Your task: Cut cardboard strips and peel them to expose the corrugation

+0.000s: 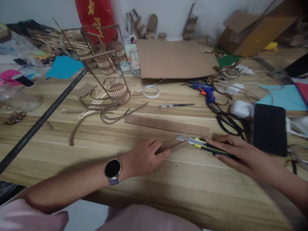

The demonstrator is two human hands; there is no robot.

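Narrow brown cardboard piece (167,145) sits over the pale wooden table (192,186), pinched between the thumb and fingers of the left hand (146,156). The right hand (237,152) is clasped round a yellow-and-black utility knife (198,143), its silver blade (181,138) at the piece's right end. Just beyond lies a long flat brown cardboard strip (168,125), then a slim black pen (178,105).

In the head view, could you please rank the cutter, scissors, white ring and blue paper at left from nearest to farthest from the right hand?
1. Cutter: in the right hand.
2. Scissors: just beyond the hand.
3. White ring: farther left.
4. Blue paper: far left.
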